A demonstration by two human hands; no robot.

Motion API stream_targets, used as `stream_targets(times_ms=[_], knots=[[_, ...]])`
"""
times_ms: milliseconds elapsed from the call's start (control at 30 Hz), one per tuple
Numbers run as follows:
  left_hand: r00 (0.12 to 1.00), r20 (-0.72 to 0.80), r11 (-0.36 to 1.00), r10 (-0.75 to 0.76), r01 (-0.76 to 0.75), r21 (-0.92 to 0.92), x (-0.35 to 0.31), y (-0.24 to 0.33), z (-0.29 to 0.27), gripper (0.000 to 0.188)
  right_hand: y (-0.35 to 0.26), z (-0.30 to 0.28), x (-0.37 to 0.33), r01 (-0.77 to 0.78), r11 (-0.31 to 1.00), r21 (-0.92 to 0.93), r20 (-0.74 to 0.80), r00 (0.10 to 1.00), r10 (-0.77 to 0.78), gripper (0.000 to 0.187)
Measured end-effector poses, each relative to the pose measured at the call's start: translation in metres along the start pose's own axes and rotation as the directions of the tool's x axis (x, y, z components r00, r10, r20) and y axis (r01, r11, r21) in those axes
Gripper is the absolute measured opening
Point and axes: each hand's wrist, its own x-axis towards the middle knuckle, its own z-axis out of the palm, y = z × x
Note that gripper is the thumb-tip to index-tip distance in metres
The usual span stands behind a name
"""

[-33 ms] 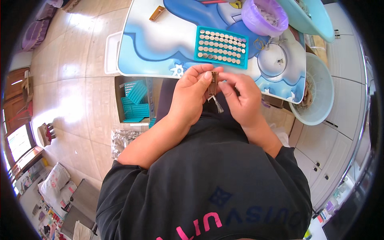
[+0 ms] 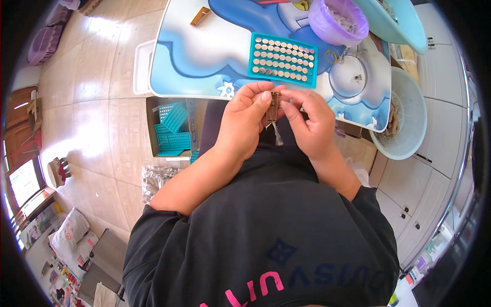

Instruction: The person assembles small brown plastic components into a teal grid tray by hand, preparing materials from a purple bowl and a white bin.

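In front of my body, just off the table's near edge, my left hand pinches a small narrow brown case between thumb and fingers. A thin whitish strand hangs from its lower end. The fingers of my right hand are curled, thumb near index, with their tips at the case's upper right edge. Whatever lies between those tips is too small or hidden to make out. Beyond both hands, a teal tray carries rows of round silvery discs.
On the patterned table are another brown case, a purple-lined basin and a loop of wire. A pale basin stands at the right, near white cabinets. Teal trays fill a box at lower left.
My right fingers have shifted slightly toward the case's upper edge. The hanging strand has swung a little to the left. My left hand stays in place.
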Motion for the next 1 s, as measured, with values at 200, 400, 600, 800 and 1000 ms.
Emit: stream_targets(times_ms=[200, 400, 600, 800, 1000], knots=[[1.000, 0.026, 0.999, 0.011, -0.010, -0.037, 0.000, 0.002, 0.001, 0.018, -0.001, -0.001, 0.005, 0.206, 0.970, -0.128, 0.082, 0.977, -0.196, 0.013], [1.000, 0.014, 0.998, 0.026, -0.025, -0.055, 0.000, 0.004, 0.005, 0.018, 0.002, 0.001, 0.001, 0.195, 0.975, -0.108, 0.077, 0.979, -0.188, 0.012], [0.996, 0.039, 0.992, -0.085, 0.081, 0.093, 0.000, -0.004, -0.008, 0.019, 0.006, 0.003, 0.003, -0.015, 1.000, 0.012, 0.018, 1.000, 0.014, 0.012], [0.987, 0.016, 0.980, -0.157, 0.154, 0.124, -0.004, 0.008, -0.001, 0.023, 0.010, -0.005, 0.005, -0.018, 1.000, -0.015, 0.051, 0.999, 0.018, 0.008], [0.986, -0.028, 0.982, -0.164, 0.166, 0.088, 0.006, 0.007, -0.006, 0.025, 0.038, -0.023, 0.023, -0.031, 0.985, -0.169, -0.092, 0.996, 0.016, 0.009]])
